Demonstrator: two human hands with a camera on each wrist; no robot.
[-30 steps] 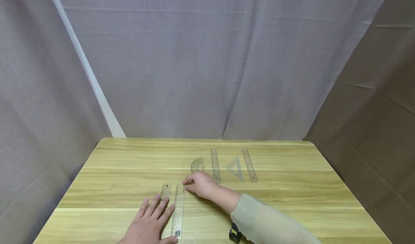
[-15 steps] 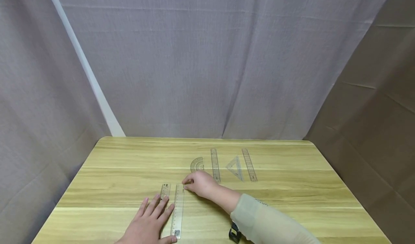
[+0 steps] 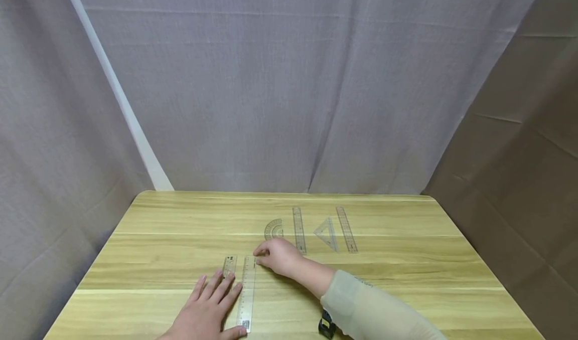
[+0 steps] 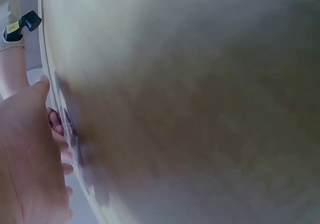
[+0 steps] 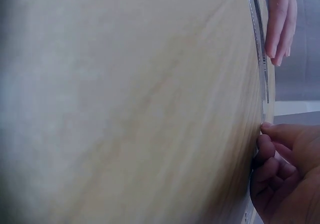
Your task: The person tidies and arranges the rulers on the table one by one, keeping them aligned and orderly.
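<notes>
1. Head view: Against the frame from half a second ago, hands and tools match – only the scene sits a shade further left. The left hand (image 3: 205,307) lies with fingers spread over the left ruler (image 3: 230,266), its thumb at the near end of the right ruler (image 3: 247,292) on the wooden table (image 3: 135,300). The right hand (image 3: 280,255), fingers curled, touches the right ruler's far end; whether it pinches anything, one cannot tell. Beyond lie a protractor (image 3: 273,227), partly behind that hand, a third ruler (image 3: 299,229), a set square (image 3: 333,235) and a fourth ruler (image 3: 346,229).

2. Left wrist view: Visible here and only partly from the head – a black device (image 4: 22,27) with a yellow label, against the cuff of the right sleeve (image 4: 9,14). The rulers show nearly edge-on and blurred.

3. Right wrist view: The right hand's thumb and forefinger nearly meet at the tabletop, a closeness the head view hides. Above them, the left hand's fingers rest by a ruler's marked edge.
</notes>
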